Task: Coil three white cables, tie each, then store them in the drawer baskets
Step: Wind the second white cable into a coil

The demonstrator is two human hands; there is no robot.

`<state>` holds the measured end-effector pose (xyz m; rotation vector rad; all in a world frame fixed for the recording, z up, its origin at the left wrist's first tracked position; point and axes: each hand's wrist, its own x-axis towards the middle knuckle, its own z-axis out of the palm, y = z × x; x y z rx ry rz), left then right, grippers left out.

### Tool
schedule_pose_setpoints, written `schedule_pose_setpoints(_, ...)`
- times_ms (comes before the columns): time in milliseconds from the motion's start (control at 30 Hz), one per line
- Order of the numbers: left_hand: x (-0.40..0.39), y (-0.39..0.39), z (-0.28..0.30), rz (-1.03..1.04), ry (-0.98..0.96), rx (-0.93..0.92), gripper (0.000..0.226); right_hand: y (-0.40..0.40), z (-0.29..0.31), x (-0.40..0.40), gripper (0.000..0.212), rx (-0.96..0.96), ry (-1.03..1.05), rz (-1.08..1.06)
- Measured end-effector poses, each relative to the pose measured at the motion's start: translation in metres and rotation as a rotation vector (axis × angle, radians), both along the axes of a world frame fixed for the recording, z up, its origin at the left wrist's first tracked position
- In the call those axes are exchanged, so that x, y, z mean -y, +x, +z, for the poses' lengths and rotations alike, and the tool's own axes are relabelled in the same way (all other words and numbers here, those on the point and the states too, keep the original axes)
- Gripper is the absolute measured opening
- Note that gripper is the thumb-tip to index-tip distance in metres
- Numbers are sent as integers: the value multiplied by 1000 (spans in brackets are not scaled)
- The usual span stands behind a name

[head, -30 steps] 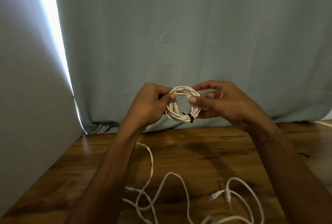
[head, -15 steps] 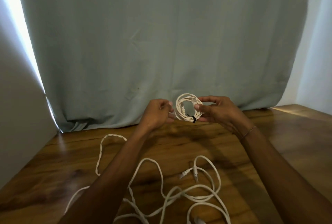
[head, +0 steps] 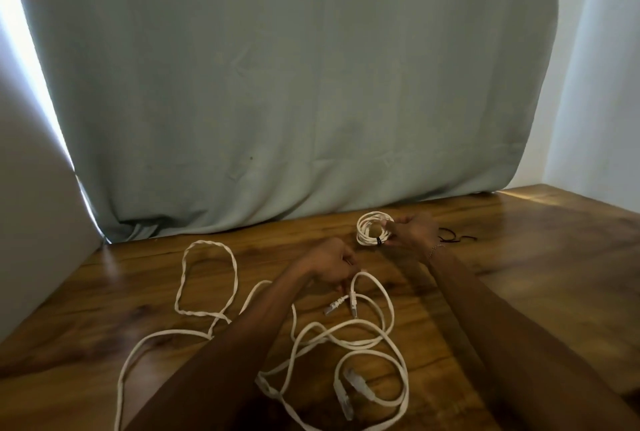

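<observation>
Your right hand (head: 414,231) pinches the tied coil (head: 374,232) just above the table (head: 540,278), freeing your left hand (head: 330,266), fingers curled downward, to reach the loose cables (head: 346,337) sprawled below, likely for coiling next.

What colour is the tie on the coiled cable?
Black, on the white coiled cable; head view shows the tie.

A small round coil of white cable (head: 374,233) wears a black tie (head: 379,242); loose white cables (head: 346,337) cross the glossy brown wood-grain bench (head: 536,278) before a pale grey-green curtain (head: 294,84).
</observation>
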<state>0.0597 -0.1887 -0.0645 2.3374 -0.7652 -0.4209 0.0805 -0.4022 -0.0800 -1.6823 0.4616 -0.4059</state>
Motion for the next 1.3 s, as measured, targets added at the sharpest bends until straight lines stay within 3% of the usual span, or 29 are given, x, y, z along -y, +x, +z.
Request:
schedule_pose_setpoints(100,-2,-4,-4,-1,-111,29,20,4,-7,6,34,-31,-188,-87)
schedule_pose_setpoints(267,-6,-18,-3,-77,-292,-205,49,-1,-11,4,35,-54,-300,-51)
schedule_pose_setpoints(400,-13,-14,-3,-187,-312,-204,38,-10,-7,1,45,-85,-442,-7)
schedule_pose_setpoints(467,-14,-11,-1,-137,-342,-163,39,-20,0,-6,53,-69,-457,-7)
schedule_pose_setpoints(567,-12,-10,6,-15,-477,-98,37,-31,14,-15,41,13,-483,51)
schedule_pose_setpoints(733,-20,8,30,241,-816,45,45,-69,54,-52,43,113,-356,419)
schedule_pose_setpoints(800,-27,16,43,325,-916,62,47,-76,64,-69,45,110,-409,509)
schedule_pose_setpoints(967,-49,24,75,447,-1074,79,43,-78,79,-110,81,113,-664,351)
schedule_pose_setpoints(1133,-71,27,97,546,-1224,71,42,-89,85,-145,58,177,-902,159)
schedule_pose_setpoints(1233,-85,29,109,586,-1332,28,43,-92,90,-159,53,-99,-976,472)
schedule_pose_setpoints(1300,-93,32,114,634,-1325,47,40,-89,90,-163,44,-110,-957,648)
